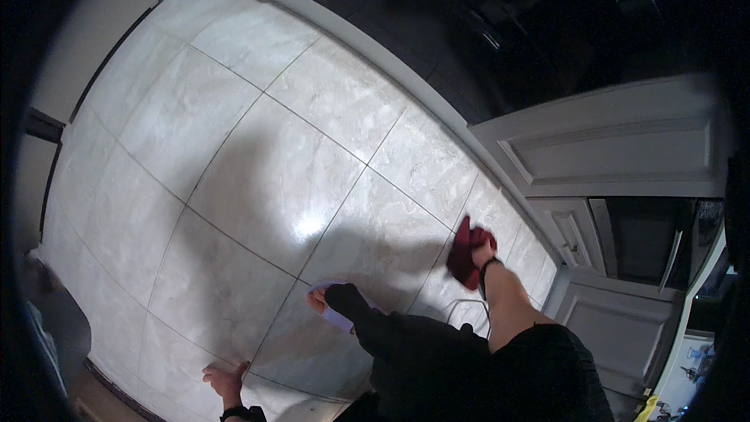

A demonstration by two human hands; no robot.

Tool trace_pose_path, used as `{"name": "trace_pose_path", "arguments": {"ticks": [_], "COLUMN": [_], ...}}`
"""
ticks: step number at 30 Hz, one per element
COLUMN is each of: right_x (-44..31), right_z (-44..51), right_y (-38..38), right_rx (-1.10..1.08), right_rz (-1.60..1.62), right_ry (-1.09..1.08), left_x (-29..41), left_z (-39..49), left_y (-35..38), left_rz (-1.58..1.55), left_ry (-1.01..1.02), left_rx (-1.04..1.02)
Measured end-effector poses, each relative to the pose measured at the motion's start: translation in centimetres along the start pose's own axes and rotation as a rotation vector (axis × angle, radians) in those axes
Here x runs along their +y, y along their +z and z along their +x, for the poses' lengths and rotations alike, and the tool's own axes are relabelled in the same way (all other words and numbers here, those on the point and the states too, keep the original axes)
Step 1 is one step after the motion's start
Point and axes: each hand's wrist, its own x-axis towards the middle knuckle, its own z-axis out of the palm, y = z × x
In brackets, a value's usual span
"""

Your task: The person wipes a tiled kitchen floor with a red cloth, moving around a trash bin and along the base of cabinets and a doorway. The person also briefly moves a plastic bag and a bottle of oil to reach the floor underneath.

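Note:
My right hand [484, 252] is shut on a dark red cloth [463, 255], which is bunched under my fingers and blurred at its edges, over the tiled floor near the cabinets. My left hand [224, 381] is at the lower left with fingers spread and nothing in it, a dark band around the wrist. It appears low over the pale floor tiles [275, 187]; whether it touches them cannot be told. Between my hands shows my foot in a lilac slipper [337, 317], below a dark trouser leg. A thin, light curved wire or handle [469, 301] shows beside my right forearm.
Grey panelled cabinets [609, 152] and their plinth run along the right. Glossy black appliance fronts [504, 29] with metal handles stand at the upper right. A grey object [64, 328], partly cut off, lies at the left edge. Light panels with dark bases border the far left.

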Motion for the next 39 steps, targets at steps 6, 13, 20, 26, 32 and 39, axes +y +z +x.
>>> {"name": "trace_pose_path", "arguments": {"ticks": [6, 13, 20, 26, 32, 39], "right_x": [-2.3, -17.0, -36.5, -26.3, -12.1, -25.7], "right_z": [-6.6, 5.4, 1.5, -5.2, -9.2, 1.7], "right_y": [2.4, -14.8, -21.1, -13.2, -8.1, -15.4], "right_rx": [0.21, 0.589, 0.525, 0.459, -0.044, 0.406], "right_rz": [1.107, 0.642, 0.187, -0.013, -0.057, 0.333], "right_ry": [0.613, -0.381, -1.046, -1.154, -0.786, -0.567], "left_x": [-0.1, 0.6, 0.5, 1.2, 1.5, 1.2], "left_z": [0.0, -0.6, -0.9, -1.6, -2.6, -2.7], "left_y": [-0.2, -0.5, -1.0, -1.4, -1.8, -1.0], "left_rz": [-0.058, -0.041, -0.081, -0.053, -0.128, -0.05], "left_ry": [0.02, 0.004, 0.011, -0.034, -0.037, -0.023], "left_rx": [-0.013, -0.013, -0.059, -0.048, -0.025, 0.037]}}
